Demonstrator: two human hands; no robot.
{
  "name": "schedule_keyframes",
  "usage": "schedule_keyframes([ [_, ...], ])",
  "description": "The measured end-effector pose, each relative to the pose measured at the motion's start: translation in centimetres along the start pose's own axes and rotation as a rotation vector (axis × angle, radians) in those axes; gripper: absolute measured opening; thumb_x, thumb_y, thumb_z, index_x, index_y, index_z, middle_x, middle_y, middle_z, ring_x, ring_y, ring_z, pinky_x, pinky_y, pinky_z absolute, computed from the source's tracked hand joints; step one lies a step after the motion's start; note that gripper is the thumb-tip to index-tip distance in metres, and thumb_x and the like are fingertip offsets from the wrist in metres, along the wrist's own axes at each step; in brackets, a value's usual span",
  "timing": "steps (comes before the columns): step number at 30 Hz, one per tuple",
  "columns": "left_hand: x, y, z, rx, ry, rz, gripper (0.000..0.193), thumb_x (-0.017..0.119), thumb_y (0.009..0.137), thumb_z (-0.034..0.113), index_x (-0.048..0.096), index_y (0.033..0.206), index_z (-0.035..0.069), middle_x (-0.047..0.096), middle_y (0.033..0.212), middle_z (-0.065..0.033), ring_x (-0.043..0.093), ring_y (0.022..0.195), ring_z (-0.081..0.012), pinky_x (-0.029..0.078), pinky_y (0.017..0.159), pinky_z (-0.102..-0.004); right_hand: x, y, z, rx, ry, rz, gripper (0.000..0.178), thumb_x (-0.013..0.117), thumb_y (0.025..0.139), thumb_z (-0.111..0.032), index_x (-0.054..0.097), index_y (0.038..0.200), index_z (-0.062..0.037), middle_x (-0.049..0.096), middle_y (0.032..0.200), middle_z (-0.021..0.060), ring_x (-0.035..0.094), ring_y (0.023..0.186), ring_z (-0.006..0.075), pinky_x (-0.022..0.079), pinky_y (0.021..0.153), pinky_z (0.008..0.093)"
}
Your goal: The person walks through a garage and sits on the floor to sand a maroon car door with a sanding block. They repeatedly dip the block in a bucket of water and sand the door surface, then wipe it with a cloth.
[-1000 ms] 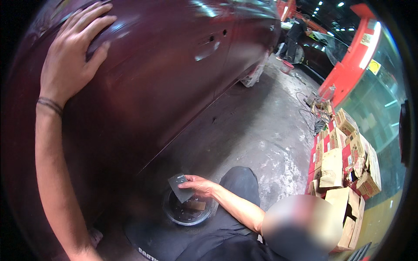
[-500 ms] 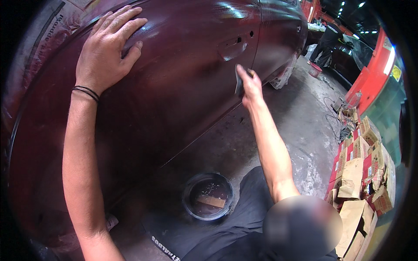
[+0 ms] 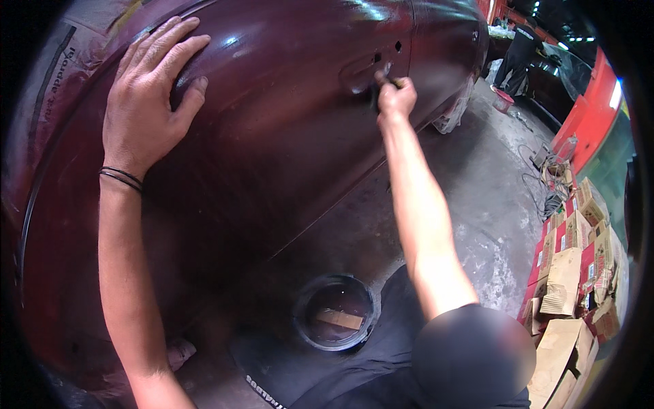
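Note:
My left hand (image 3: 146,95) rests flat on the upper part of a dark maroon car door (image 3: 252,150), fingers spread and thumb apart. It holds nothing. Farther right, my right hand (image 3: 396,99) is closed around a thin dark flat piece (image 3: 375,95) that looks like sandpaper. It is beside the recessed door handle cup (image 3: 355,80), at the door's surface. My fingers hide most of the piece, and motion blurs it. A black bucket (image 3: 300,320) of dark liquid stands on the floor below, with a flat brown block (image 3: 340,319) in it.
Cardboard boxes (image 3: 562,273) are piled along the right side, near coiled cables (image 3: 552,203). Masking film (image 3: 58,102) covers part of the car at upper left. In the far right background another person (image 3: 516,58) stands near a red bucket (image 3: 503,101).
My right hand has moved up and a little away, from the lower door to the handle recess, still gripping the dark piece. My left hand stays flat on the door; the whole view has shifted slightly.

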State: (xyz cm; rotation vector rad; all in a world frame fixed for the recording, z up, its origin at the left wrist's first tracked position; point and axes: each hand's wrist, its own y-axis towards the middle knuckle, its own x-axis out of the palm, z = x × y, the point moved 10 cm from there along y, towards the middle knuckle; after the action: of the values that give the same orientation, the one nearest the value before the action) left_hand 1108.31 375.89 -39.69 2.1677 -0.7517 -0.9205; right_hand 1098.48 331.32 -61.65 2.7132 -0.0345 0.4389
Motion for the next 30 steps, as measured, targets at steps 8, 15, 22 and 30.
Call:
schedule_keyframes([
  [8,0.3,-1.2,-0.7,0.003,0.043,-0.004,0.047,0.072,0.095,0.026,0.068,0.142,0.023,0.061,0.155,-0.0013,0.051,0.149,-0.0255,0.036,0.129,-0.0462,3.2,-7.3,-0.6,0.003,0.063,-0.218,0.026,0.090,0.088,-0.016,0.067,0.086,-0.0043,0.070,0.086,0.0002,0.060,0.077,0.0112,0.052,0.072,0.0322],
  [15,0.6,0.0,0.4,0.020,0.021,0.020,0.047,0.072,0.095,0.027,0.068,0.142,0.023,0.060,0.155,-0.0008,0.051,0.149,-0.0259,0.036,0.129,-0.0463,-1.0,1.9,-1.8,-0.233,-0.155,0.055,0.035,0.091,0.086,-0.025,0.066,0.082,-0.0014,0.073,0.076,0.0092,0.063,0.070,0.0181,0.053,0.071,0.0376],
  [22,0.4,-1.0,-0.6,-0.002,0.033,0.005,0.048,0.072,0.095,0.026,0.068,0.143,0.023,0.060,0.155,-0.0016,0.051,0.149,-0.0265,0.035,0.129,-0.0463,2.6,-4.9,-4.4,-0.396,-0.238,-0.192,0.037,0.090,0.086,-0.031,0.066,0.083,-0.0034,0.070,0.076,0.0139,0.067,0.075,0.0214,0.053,0.075,0.0414],
  [30,0.4,-0.9,-0.6,-0.019,0.021,-0.003,0.047,0.072,0.094,0.025,0.069,0.141,0.022,0.061,0.155,-0.0018,0.050,0.149,-0.0265,0.035,0.129,-0.0462,1.7,-4.7,-1.3,-0.242,-0.105,-0.153,0.039,0.089,0.087,-0.027,0.061,0.078,-0.0017,0.066,0.072,0.0096,0.061,0.075,0.0161,0.052,0.074,0.0386],
])
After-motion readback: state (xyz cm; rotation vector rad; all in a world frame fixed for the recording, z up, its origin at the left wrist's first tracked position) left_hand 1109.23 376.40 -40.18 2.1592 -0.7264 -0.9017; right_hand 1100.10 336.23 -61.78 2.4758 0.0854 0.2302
